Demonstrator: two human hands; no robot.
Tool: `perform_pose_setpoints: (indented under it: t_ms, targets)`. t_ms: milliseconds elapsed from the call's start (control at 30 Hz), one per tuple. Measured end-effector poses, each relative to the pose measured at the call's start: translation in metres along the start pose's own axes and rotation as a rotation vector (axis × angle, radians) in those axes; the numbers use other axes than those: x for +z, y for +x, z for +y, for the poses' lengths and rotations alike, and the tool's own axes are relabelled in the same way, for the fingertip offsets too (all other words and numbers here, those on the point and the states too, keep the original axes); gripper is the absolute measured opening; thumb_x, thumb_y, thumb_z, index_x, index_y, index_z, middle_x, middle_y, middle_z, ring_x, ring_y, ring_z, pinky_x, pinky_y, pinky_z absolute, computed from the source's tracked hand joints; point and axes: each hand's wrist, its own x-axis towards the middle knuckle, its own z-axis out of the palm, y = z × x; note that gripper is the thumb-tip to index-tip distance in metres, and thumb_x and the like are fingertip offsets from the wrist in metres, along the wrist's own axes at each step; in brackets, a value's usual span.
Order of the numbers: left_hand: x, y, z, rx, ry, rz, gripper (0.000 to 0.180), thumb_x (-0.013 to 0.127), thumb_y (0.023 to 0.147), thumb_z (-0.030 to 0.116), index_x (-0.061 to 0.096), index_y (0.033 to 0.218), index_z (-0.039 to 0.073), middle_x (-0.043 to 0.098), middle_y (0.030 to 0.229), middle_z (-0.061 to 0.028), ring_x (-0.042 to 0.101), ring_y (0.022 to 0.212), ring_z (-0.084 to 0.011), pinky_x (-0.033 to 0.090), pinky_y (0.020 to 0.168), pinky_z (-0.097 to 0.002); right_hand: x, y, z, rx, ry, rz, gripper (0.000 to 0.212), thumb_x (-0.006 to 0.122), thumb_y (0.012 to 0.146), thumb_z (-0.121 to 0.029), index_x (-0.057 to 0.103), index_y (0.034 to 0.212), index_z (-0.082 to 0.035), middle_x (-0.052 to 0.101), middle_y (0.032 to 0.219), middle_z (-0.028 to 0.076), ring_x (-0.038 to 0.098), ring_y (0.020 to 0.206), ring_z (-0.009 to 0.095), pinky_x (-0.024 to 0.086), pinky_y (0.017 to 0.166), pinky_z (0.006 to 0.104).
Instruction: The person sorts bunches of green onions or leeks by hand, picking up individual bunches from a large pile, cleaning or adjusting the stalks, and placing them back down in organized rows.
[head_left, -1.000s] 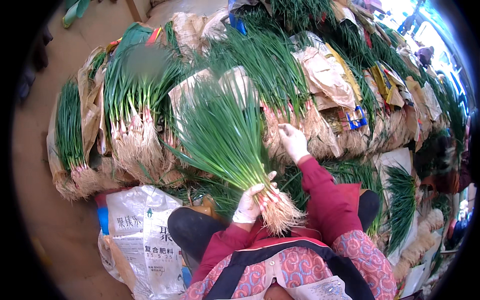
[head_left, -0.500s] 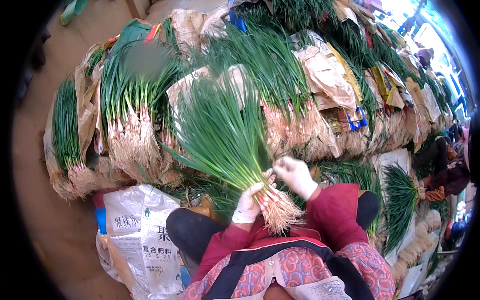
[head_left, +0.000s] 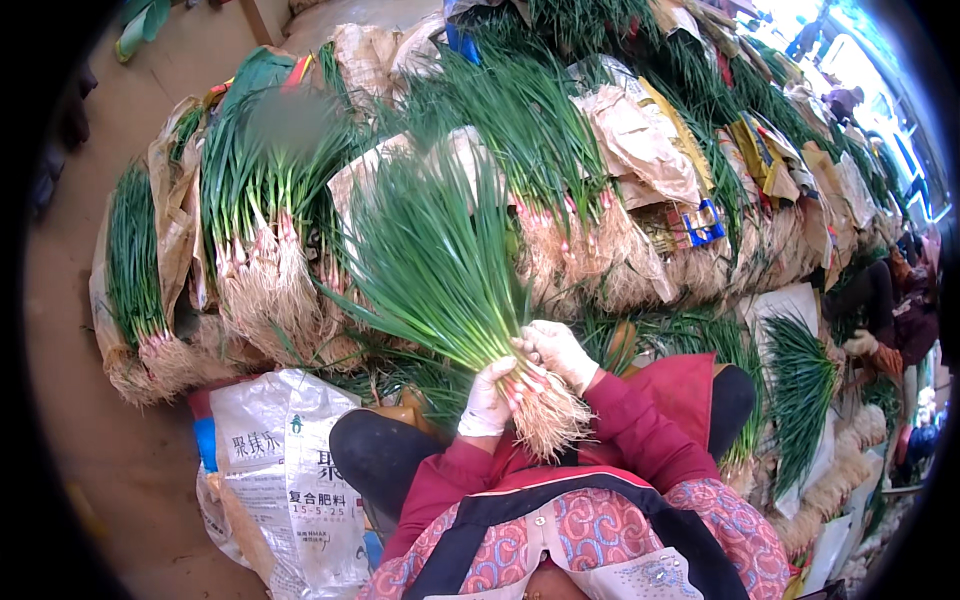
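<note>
Since the green onions (head_left: 435, 270) look light and bruisable, I'd favour their seemingly firmer bases (head_left: 530, 382), which the left hand (head_left: 488, 404) clasps, the right hand (head_left: 560, 353) touching, its grip unclear.

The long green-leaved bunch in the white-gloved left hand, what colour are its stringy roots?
The stringy roots are pale straw-beige, showing best in the head view.

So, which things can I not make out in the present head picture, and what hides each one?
- Head view: stems inside the grip on the leafy bunch, hidden by the left hand and right hand.
- Head view: some leaf tops of the rooted bundle behind at left, veiled by a grey blur.
- Head view: bottom of the white sack, cut off by the lower edge.
</note>
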Motion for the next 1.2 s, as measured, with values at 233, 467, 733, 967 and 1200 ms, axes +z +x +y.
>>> perform_pose_setpoints:
  t_ms: [233,467,733,967,1200]
  targets:
    - [0.004,-0.001,-0.001,0.031,-0.051,-0.005,0.046,0.059,0.078,0.011,0.046,0.121,0.002,0.056,0.112,-0.0133,0.060,0.094,-0.0252,0.050,0.086,-0.0426,-0.039,0.028,-0.006,-0.141,-1.428,0.152,0.036,0.047,0.085,-0.039,0.063,0.086,-0.006,0.063,0.084,0.017,0.061,0.082,0.032,0.048,0.075,0.0415]
    - [0.018,0.003,0.005,-0.011,-0.050,-0.056,0.058,0.060,0.076,0.014,0.040,0.129,0.000,0.055,0.117,-0.0140,0.061,0.092,-0.0231,0.051,0.082,-0.0380,-0.079,0.109,-0.080,-0.165,-1.477,0.748,0.026,0.055,0.083,-0.034,0.063,0.085,-0.010,0.065,0.083,0.014,0.063,0.082,0.031,0.049,0.075,0.0403]
    - [0.018,0.004,0.003,0.039,-0.030,-0.023,0.052,0.060,0.076,0.014,0.045,0.122,-0.003,0.049,0.127,-0.0169,0.051,0.113,-0.0259,0.042,0.098,-0.0416,-0.052,0.035,-0.064,-0.343,-1.002,0.470,0.022,0.058,0.086,-0.028,0.062,0.085,-0.006,0.061,0.069,0.008,0.057,0.055,0.018,0.048,0.054,0.0303]
    - [0.016,0.003,0.005,-0.014,0.050,-0.036,0.051,0.056,0.079,0.014,0.044,0.123,-0.007,0.056,0.115,-0.0209,0.061,0.096,-0.0315,0.050,0.087,-0.0368,-0.018,-0.055,-0.018,-0.402,-0.925,0.183,0.028,0.052,0.090,-0.031,0.066,0.089,-0.007,0.062,0.069,0.009,0.061,0.061,0.018,0.046,0.059,0.0290]
    - [0.010,-0.001,0.001,0.022,0.063,0.006,0.040,0.057,0.078,0.016,0.051,0.113,-0.001,0.057,0.114,-0.0166,0.056,0.102,-0.0314,0.044,0.091,-0.0518,-0.007,0.000,-0.029,-0.026,0.129,-0.202,0.020,0.053,0.090,-0.024,0.060,0.090,-0.005,0.052,0.065,-0.005,0.046,0.054,0.005,0.039,0.051,0.0188]
